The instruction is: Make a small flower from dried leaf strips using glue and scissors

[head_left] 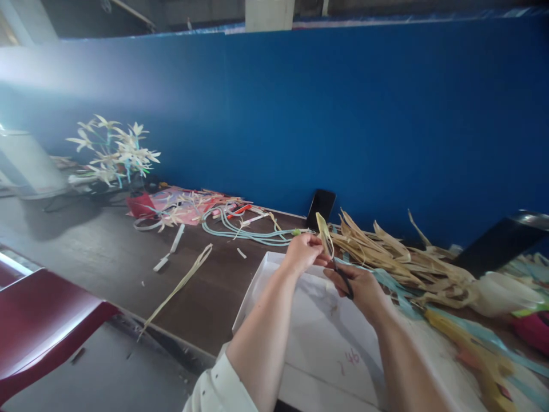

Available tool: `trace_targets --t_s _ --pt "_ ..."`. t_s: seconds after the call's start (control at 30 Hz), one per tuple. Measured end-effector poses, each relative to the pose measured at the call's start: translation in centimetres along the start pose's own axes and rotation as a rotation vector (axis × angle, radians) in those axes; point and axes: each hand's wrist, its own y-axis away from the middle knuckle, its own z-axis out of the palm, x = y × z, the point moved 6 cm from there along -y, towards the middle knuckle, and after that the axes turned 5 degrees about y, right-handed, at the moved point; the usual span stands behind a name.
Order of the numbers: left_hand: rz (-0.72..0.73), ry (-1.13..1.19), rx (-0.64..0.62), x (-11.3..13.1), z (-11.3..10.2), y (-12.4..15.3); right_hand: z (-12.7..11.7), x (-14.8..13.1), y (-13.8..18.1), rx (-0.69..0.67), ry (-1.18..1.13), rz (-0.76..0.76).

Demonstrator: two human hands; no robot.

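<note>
My left hand (303, 250) is closed on a pale strip of dried husk (322, 228), which stands up above the fingers. Close by on the right, my right hand (355, 281) grips a pair of black-handled scissors (343, 280). Their blades reach up toward the base of the strip; whether they are cutting into it I cannot tell. Both hands are over a shallow white box (317, 343) with red handwriting on its bottom. Just beyond my right hand lies a heap of dried husks (386, 252).
White husk flowers (122, 149) stand at the back left beside a pale container (30, 163). Blue cord (253, 233) and scraps on pink paper (184, 206) lie mid-table. A phone (321, 207) leans on the blue partition. At right are a yellow glue gun (472, 355) and a whitish cup (506, 293).
</note>
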Motion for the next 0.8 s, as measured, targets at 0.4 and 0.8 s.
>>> trace_targets --t_s 0.4,0.8 --pt "0.051 0.035 0.034 0.1 -0.1 -0.3 0.0 0.6 -0.2 0.007 -0.003 0.018" --pt "0.172 -0.22 0.093 -0.3 -1.3 -1.2 0.1 0.9 -0.3 -0.011 -0.04 0.008"
